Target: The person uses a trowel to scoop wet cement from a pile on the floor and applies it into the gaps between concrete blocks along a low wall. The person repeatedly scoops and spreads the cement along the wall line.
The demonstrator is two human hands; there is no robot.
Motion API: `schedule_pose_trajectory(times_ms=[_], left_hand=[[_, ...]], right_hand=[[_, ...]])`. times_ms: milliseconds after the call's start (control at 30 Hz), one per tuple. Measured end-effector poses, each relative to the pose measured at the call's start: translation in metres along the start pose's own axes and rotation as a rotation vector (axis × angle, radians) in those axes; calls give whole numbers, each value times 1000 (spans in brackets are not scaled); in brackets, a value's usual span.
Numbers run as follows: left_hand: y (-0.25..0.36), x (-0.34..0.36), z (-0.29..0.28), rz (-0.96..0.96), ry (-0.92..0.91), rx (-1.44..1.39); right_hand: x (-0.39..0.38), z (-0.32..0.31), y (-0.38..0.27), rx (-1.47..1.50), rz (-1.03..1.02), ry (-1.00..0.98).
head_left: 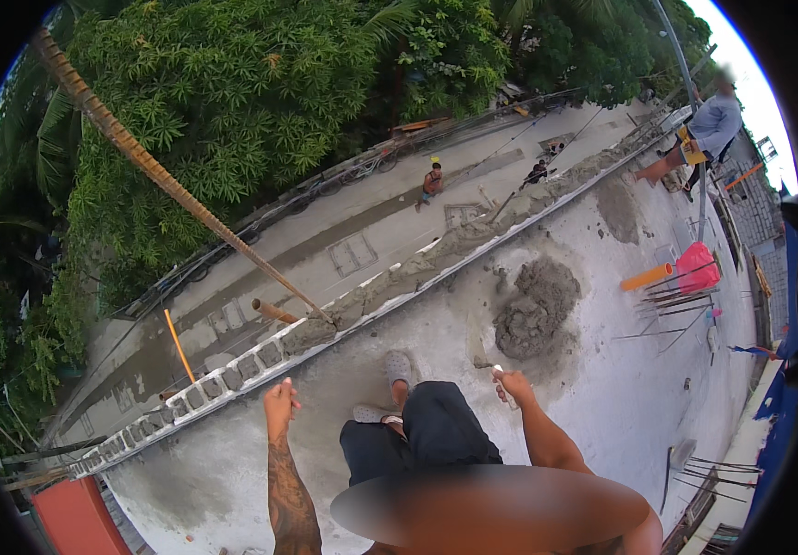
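Note:
My right hand point(513, 387) is closed round the pale handle of a trowel point(480, 362), whose small blade points toward the mortar. A big heap of wet grey mortar point(538, 310) lies on the slab just beyond that hand. My left hand point(280, 405) hangs near the low wall, its fingers loosely bent and apart from the thumb, with nothing seen in it. Along the slab's edge runs a low wall of hollow blocks point(232, 377). Grey mortar point(389, 296) covers its top from the middle toward the far right, while cells show uncovered at the left.
A bamboo pole point(186, 199) leans over the wall. To the right lie an orange pipe point(647, 277), a pink bag point(695, 268) and steel bars point(667, 301) sticking out. A person point(709, 129) sits at the wall's far end. Beyond the wall drops a street with people.

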State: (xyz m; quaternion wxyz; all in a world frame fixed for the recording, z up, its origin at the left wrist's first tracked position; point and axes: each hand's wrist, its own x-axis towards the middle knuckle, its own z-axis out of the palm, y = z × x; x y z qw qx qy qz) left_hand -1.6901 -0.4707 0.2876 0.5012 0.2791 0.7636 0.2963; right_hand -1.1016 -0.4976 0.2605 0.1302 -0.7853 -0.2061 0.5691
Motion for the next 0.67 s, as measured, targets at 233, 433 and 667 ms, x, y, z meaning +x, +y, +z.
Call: schedule_pose_trajectory(times_ms=[233, 433, 667], left_hand=[[-52, -72, 12, -211, 35, 27], [-181, -171, 36, -284, -146, -45], [-163, -107, 41, -412, -181, 78]], right_hand=[[42, 17, -8, -61, 27, 42], [36, -25, 56, 35, 238, 63], [8, -41, 113, 46, 345, 200]])
